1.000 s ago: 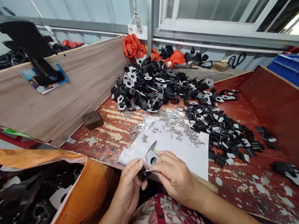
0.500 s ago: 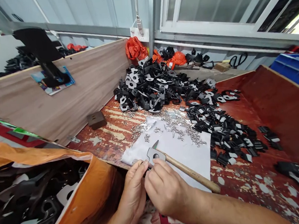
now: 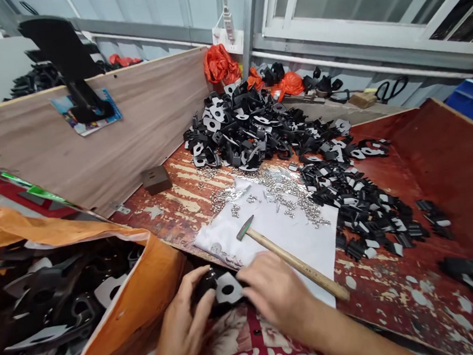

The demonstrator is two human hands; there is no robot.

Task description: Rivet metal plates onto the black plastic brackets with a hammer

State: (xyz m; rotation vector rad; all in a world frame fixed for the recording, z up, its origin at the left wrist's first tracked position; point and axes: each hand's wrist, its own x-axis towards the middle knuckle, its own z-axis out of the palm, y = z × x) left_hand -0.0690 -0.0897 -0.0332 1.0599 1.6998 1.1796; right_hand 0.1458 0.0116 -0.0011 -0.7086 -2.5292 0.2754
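Low at the table's front edge, my left hand [image 3: 183,320] has its thumb and forefinger around a black plastic part with a grey plate that has a round hole [image 3: 228,287]. The fingertips of my right hand [image 3: 273,285], slightly blurred, are curled against the plate's right edge. The underside of the part is hidden. A small hammer with a wooden handle [image 3: 295,258] lies beyond my hands on a white sheet [image 3: 220,231]. Many small metal pins [image 3: 305,204] are scattered over the sheet's far side.
A heap of black parts [image 3: 244,130] fills the back, and smaller black pieces [image 3: 363,205] spread to the right. An orange sack [image 3: 162,272] of similar parts stands at left. A brown block [image 3: 156,180] sits near the wooden side board [image 3: 143,105].
My hands have come down and nearer my body with the black part, its plate now facing up. My left fingers have spread wider. The hammer head has come into full view.
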